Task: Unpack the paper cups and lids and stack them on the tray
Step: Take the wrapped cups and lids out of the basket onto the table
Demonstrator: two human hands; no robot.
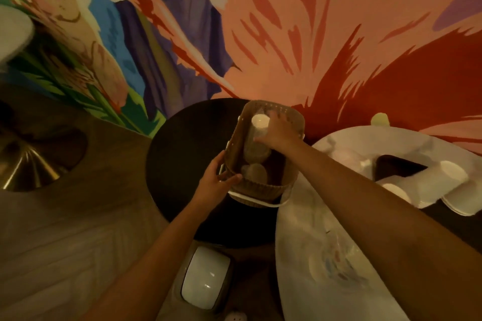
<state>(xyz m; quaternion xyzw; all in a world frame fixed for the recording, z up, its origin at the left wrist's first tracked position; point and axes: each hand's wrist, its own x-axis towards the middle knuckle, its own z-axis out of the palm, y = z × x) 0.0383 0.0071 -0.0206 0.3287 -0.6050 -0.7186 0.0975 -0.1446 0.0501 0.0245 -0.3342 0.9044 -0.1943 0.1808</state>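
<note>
Work looks about half done to us. Our right hand (279,133) curls its fingers round a stack of paper cups (259,124) at the far end of the woven tray (292,122). Our left hand (216,180) pinches the tray's near-left rim. Two more round shapes sit in the tray; we cannot tell whether they are cups or lids. Beyond the dark surface's (182,154) right edge, white wrapping (339,146) holds loose cups (443,177) and lids (461,203) yet to move.

Brown woven tray (292,122), white cups (259,122), dark round table (182,164), multicoloured floral mural (287,34).
</note>
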